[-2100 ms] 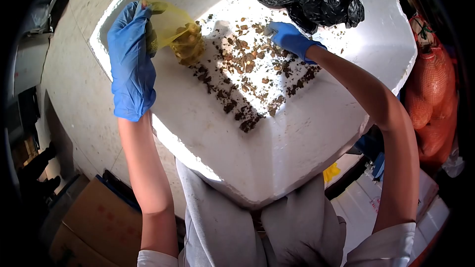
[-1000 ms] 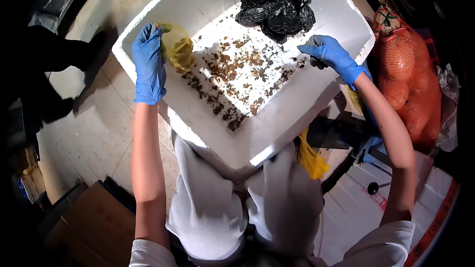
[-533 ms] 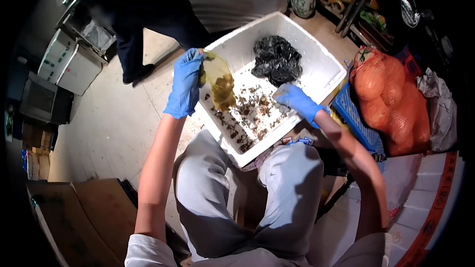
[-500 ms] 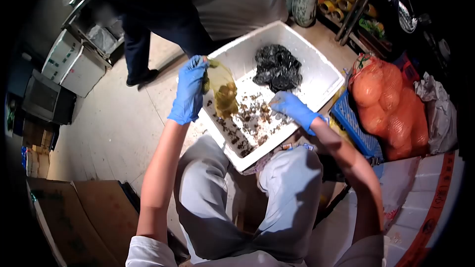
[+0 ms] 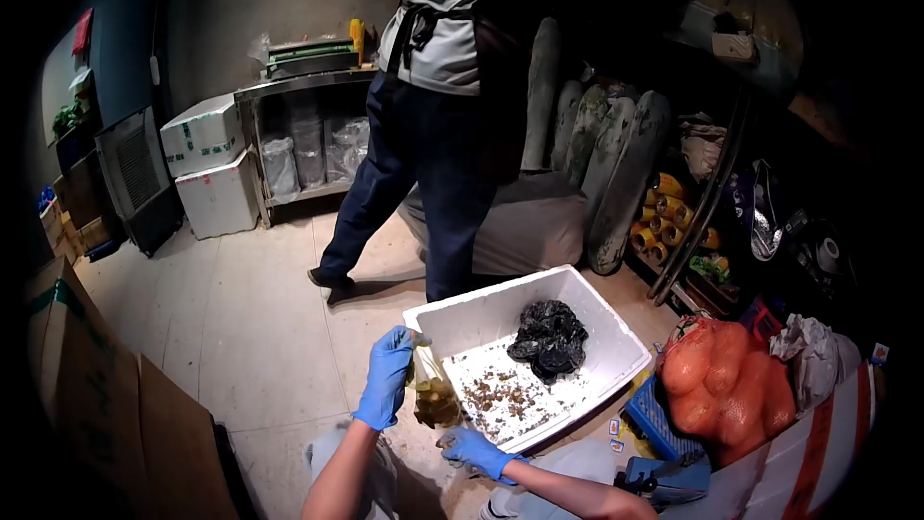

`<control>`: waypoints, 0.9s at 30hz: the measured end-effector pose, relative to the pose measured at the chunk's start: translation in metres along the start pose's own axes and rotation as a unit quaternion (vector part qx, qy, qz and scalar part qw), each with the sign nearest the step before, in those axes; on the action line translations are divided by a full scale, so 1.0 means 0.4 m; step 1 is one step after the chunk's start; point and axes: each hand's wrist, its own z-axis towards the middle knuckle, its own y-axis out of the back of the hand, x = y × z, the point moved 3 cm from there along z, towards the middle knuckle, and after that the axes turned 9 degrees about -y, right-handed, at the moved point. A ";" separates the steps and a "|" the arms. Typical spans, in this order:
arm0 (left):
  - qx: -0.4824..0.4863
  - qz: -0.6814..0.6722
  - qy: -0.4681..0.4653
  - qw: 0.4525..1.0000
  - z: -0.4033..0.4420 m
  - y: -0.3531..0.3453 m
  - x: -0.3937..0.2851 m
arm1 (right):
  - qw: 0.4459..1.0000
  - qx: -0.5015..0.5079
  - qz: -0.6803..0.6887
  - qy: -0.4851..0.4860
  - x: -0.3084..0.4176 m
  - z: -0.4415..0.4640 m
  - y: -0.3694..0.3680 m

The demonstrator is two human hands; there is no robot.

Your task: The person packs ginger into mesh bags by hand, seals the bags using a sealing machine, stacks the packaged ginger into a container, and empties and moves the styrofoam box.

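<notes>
My left hand, in a blue glove, is closed on the top of a yellowish see-through plastic bag, which hangs with brown matter in its lower part. Just below and right of the bag is my right hand, also gloved in blue. Its fingers are drawn together, with dark soiling at the tips; whether a small piece is between them is hidden. Ahead stands a white foam box with small brown bits scattered over its floor. A crumpled black plastic bag lies in its far right part.
Beyond the box stands a person with an apron tied behind. An orange net sack and a blue basket sit at right, long pale gourds behind. Cardboard boxes flank the left.
My view has tilted up towards the room. My right hand has left the inside of the box and come beneath the yellowish bag. My left hand still grips the bag.
</notes>
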 end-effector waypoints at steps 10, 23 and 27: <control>-0.091 0.100 0.122 0.983 -0.086 0.140 -0.074 | 0.953 -0.114 -0.263 -0.097 -0.297 0.223 -0.246; -0.163 0.233 0.156 0.946 -0.107 0.215 -0.075 | 0.816 -0.144 -0.556 -0.060 -0.651 0.396 -0.360; -0.150 0.243 0.162 0.944 -0.104 0.192 -0.075 | 0.774 -0.201 -0.593 -0.095 -0.542 0.353 -0.335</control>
